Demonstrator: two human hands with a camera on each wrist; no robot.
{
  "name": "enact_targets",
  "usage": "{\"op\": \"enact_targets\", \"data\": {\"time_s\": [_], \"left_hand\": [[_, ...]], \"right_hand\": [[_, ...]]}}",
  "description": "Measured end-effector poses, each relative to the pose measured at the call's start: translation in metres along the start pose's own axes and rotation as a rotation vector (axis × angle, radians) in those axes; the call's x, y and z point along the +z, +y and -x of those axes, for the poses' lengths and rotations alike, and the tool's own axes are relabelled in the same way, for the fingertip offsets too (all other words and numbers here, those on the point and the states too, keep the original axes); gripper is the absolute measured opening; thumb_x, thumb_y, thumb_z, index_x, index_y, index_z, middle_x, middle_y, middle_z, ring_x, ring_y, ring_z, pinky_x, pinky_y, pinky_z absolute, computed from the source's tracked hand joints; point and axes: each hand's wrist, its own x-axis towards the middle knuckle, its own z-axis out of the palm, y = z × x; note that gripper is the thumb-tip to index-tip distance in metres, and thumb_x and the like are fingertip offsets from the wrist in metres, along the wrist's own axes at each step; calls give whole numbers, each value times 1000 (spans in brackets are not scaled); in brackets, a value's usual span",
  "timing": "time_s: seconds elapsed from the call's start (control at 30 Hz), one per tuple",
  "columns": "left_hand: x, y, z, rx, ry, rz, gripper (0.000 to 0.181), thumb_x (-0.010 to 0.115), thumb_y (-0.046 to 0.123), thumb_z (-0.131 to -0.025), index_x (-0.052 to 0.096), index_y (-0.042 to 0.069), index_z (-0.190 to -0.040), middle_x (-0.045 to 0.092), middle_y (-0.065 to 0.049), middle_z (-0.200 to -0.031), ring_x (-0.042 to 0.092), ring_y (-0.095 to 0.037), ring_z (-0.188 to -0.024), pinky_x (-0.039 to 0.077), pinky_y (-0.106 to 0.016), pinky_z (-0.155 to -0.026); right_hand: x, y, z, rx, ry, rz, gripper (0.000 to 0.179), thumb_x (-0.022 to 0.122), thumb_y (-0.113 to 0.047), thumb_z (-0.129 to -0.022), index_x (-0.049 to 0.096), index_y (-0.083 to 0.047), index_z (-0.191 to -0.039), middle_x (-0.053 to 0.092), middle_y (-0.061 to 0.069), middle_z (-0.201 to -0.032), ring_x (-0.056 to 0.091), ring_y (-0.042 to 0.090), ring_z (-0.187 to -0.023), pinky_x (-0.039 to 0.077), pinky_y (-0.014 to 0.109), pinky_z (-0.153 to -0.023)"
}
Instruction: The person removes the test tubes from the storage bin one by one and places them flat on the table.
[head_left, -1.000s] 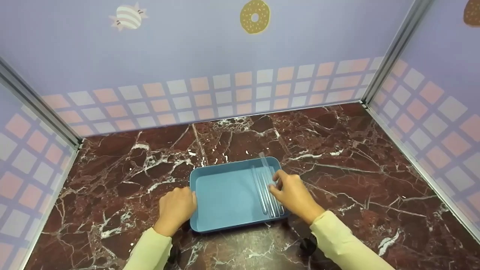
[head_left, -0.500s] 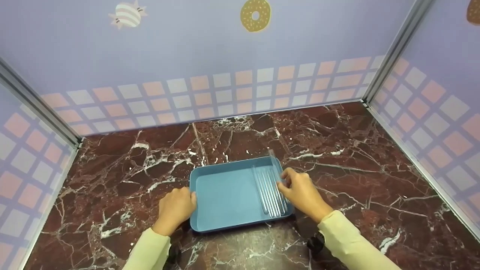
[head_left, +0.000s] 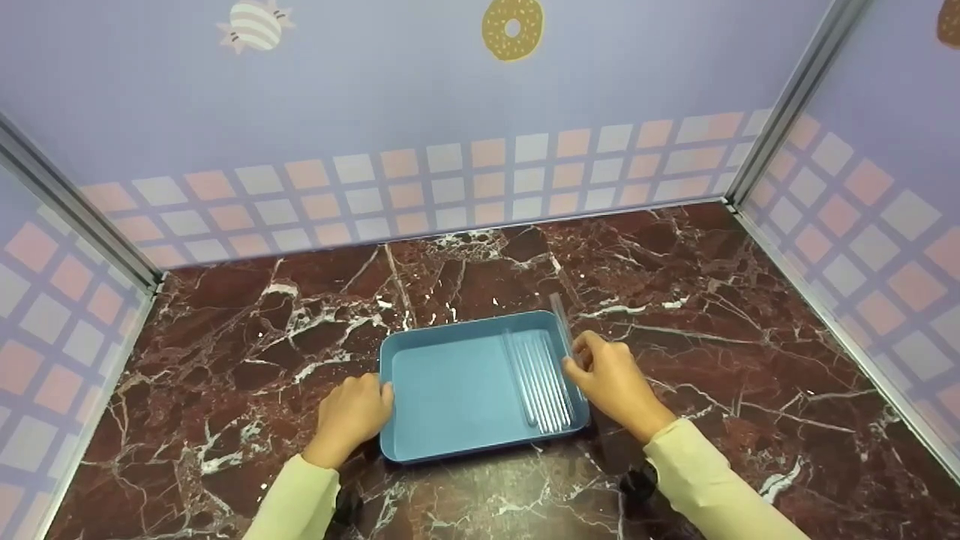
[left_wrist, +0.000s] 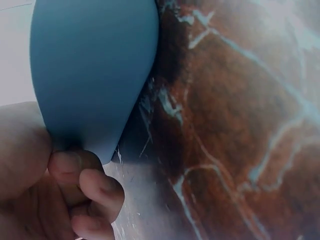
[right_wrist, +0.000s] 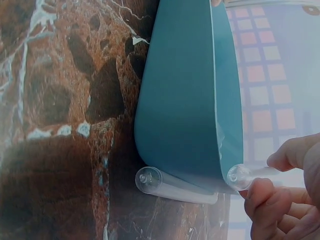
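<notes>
The tray [head_left: 450,397] lies on the marble counter [head_left: 247,330], its left end held by the left hand [head_left: 355,409], fingers curled at the wall and thumb at the rim. The right hand [head_left: 616,382] pinches a clear tube [head_left: 559,315] between thumb and fingers at the tray's right end; the tube's far end juts past the far rim, and whether it rests on the rim I cannot tell. Inside, near that end, more tubes [head_left: 544,382] lie side by side. The right wrist view also shows another tube [right_wrist: 180,191] outside, along the tray's end wall. The step in hand looks like moving a single tube over that edge, in or out being unclear. The next move probably calls for a light pinch, keeping the tube parallel to the row, with the tray steadied.
</notes>
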Motion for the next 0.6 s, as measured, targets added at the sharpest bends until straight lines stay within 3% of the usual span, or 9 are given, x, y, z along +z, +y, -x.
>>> {"op": "enact_targets", "data": {"time_s": [0.33,0.6], "left_hand": [[-1,1,0,6,11,-8,30,50,24,-95,66,1,-87,66,-22,-79,60,-37,-60,45,-51,-51],[0,1,1,9,11,-13,31,50,25,-96,67,0,-90,68,-25,-84,63,-41,-67,47,-54,-55]], "right_hand": [[-6,3,0,16,12,4,9,69,-9,-83,62,-5,-87,60,0,-63,49,7,-52,43,22,-51],[-6,9,2,23,23,25,10,69,-9,-83,61,-5,-87,60,0,-63,49,9,-53,43,24,-53]]}}
